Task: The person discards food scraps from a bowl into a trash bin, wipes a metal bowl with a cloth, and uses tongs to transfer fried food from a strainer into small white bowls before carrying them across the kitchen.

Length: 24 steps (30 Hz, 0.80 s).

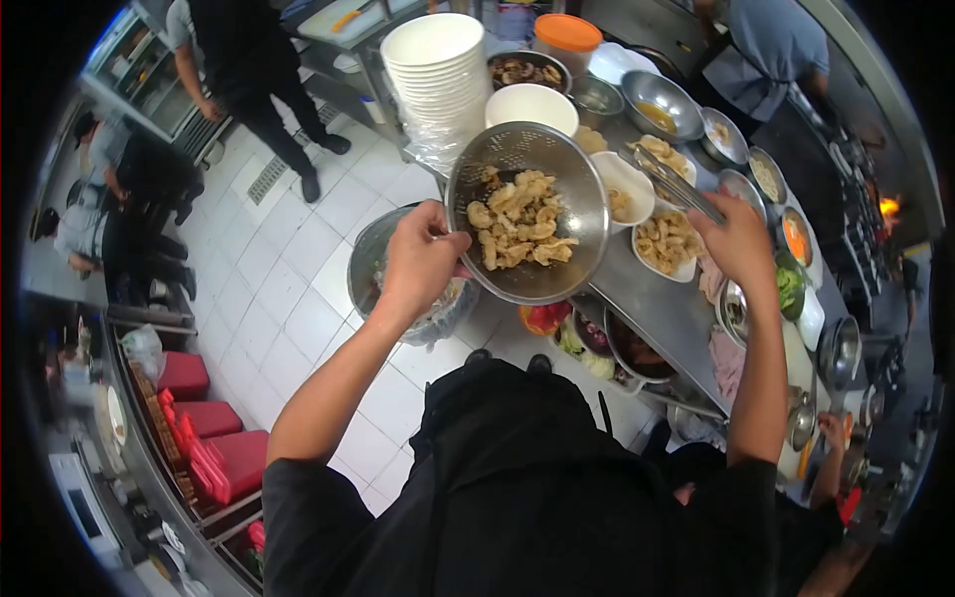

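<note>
My left hand [422,261] grips the rim of a metal colander [587,224], tilted toward me in front of my body. Inside it lies a heap of golden fried pieces [522,221]. My right hand [734,239] is closed around metal tongs [678,181], whose tips reach over the counter near more fried food [662,154]. Below the tongs stands a white dish [686,274] filled with similar fried pieces. Between it and the colander is a white bowl [642,184] with some food in its bottom.
Stacked white tubs [433,90] rise at the counter's far end. Several metal bowls, one with yellow liquid [662,104], line the counter. A lined bin [368,269] stands below my left hand. Other people [249,60] stand around; a flame [888,207] burns at the right.
</note>
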### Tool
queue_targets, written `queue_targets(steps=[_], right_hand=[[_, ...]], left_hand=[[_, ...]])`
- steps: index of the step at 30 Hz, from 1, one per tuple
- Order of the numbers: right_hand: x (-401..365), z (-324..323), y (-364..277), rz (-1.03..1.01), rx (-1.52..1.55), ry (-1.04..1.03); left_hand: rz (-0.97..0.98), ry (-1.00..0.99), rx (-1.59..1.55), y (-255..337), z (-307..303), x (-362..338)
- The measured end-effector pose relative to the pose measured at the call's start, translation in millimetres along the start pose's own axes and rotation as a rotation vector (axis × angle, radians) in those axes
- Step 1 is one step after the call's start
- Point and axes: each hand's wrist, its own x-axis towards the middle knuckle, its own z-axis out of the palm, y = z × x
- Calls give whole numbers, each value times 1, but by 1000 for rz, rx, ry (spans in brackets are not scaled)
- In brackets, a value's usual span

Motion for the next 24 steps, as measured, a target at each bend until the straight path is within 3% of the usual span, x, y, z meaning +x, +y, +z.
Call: queue_targets(steps=[3,5,6,12,18,24], right_hand=[[-20,-23,-33,67,266,-193],[-25,-22,-42,-140,247,-246],[-26,-19,-46,-310,169,-174],[-12,-10,-53,-355,-45,-181],[2,9,-23,-236,118,-313],[-9,-19,-6,-79,267,-266]], left_hand=[[19,-14,57,-1,0,-4],[24,-33,36,-1,2,0],[11,-34,26,1,3,0],[10,-106,4,4,3,0],[0,-130,24,-1,7,6],[-33,-104,-21,2,7,3]])
